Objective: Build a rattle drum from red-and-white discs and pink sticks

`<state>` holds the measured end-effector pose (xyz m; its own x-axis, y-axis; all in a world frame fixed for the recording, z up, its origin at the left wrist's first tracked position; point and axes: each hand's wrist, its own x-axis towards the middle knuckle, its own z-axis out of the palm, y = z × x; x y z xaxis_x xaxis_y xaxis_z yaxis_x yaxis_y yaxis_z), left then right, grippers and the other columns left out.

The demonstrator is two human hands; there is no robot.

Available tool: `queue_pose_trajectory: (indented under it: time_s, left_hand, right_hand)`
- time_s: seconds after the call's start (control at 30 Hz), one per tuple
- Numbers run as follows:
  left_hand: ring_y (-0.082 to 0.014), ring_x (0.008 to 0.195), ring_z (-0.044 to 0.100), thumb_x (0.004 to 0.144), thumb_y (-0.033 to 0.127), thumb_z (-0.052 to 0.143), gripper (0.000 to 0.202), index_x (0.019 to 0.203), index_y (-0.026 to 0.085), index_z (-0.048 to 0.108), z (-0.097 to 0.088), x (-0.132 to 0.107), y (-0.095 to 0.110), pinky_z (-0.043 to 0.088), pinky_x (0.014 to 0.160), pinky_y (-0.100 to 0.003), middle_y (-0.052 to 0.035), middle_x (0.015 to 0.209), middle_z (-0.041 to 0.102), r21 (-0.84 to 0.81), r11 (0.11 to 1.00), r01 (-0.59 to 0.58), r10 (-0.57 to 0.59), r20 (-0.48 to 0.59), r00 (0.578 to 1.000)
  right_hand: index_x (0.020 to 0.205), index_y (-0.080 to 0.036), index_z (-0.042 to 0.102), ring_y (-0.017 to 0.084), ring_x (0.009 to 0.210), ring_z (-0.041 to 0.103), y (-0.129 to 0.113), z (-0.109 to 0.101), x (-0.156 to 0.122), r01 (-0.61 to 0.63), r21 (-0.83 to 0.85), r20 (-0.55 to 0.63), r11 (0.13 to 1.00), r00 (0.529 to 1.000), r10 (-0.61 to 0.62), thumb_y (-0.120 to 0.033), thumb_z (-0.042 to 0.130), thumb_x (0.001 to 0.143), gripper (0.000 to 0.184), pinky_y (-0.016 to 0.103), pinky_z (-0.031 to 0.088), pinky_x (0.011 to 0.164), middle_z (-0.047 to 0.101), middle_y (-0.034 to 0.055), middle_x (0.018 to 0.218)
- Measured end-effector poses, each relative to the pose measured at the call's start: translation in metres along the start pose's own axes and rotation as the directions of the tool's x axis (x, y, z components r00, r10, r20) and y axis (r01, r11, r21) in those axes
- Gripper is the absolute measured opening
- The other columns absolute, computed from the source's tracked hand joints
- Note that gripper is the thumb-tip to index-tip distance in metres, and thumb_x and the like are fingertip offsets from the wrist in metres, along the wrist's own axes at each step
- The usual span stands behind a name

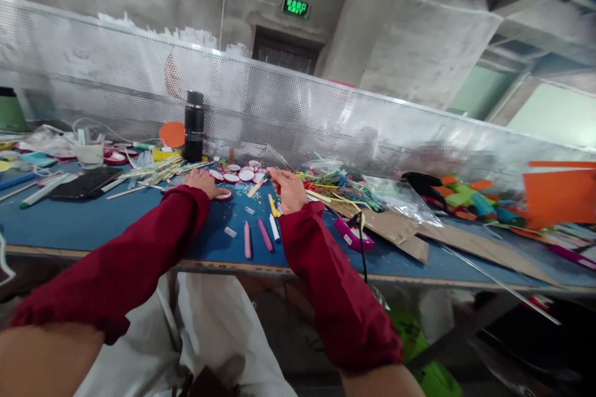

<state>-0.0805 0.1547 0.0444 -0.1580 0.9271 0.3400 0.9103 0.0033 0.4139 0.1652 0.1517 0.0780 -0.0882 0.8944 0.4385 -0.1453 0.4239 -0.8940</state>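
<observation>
My left hand [201,182] lies low over the table with fingers stretched out, its thumb side against a round white disc with a red rim [223,196]. My right hand [287,190] is closed in a pinch at the upper end of a small flat wooden stick [256,187], which slants down to the left. The fingertips partly hide that end. Several more red-rimmed white discs [246,175] lie just beyond, between both hands. Small bluish bits [241,187] are scattered among them. Nearer me lie a pink marker [248,239], a magenta marker [265,236] and a white-and-blue marker [274,229].
A black bottle [194,127] stands at the back. To the left are a dark phone [86,183], a cup [89,154] and loose wooden sticks. On the right lie coloured strands [347,186], a purple box [352,234] with a black cord, and cardboard [484,248]. A perforated metal panel borders the table.
</observation>
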Motion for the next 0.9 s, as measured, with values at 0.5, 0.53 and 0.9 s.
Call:
queue_pose_trajectory:
  time_s: [0.5,0.53,0.9]
  left_hand:
    - [-0.0190,0.070,0.058,0.060,0.035,0.077,0.025,0.068,0.017,0.062,0.004,0.007,-0.003,0.040,0.066,-0.029,-0.0034,0.070,0.064,-0.452,0.889,-0.074,0.082,-0.002,0.997]
    - [-0.0171,0.067,0.056,0.063,0.037,0.076,0.025,0.070,0.017,0.062,-0.003,0.004,-0.001,0.039,0.063,-0.027,-0.0023,0.068,0.063,-0.503,0.860,-0.085,0.086,-0.020,0.996]
    - [-0.0103,0.057,0.052,0.058,0.035,0.088,0.034,0.069,0.015,0.062,-0.024,-0.056,0.018,0.039,0.054,-0.022,0.0014,0.063,0.060,-0.915,0.401,-0.045,0.199,0.038,0.979]
  right_hand:
    - [0.065,-0.018,0.063,0.009,0.056,0.041,0.014,0.005,0.009,0.001,-0.045,-0.070,0.999,0.998,-0.005,-0.053,0.071,0.063,0.036,0.023,0.032,0.053,0.053,-0.0041,0.058]
    - [0.065,-0.018,0.063,0.009,0.056,0.042,0.012,0.005,0.010,0.020,-0.057,-0.070,0.998,0.997,-0.024,-0.052,0.070,0.065,0.035,0.023,0.034,0.054,0.053,-0.0041,0.059]
    - [0.077,-0.020,0.066,0.014,0.066,0.056,-0.002,0.026,0.013,0.386,-0.361,0.029,0.849,0.915,-0.403,-0.046,0.055,0.086,0.030,0.026,0.043,0.068,0.065,-0.0003,0.071]
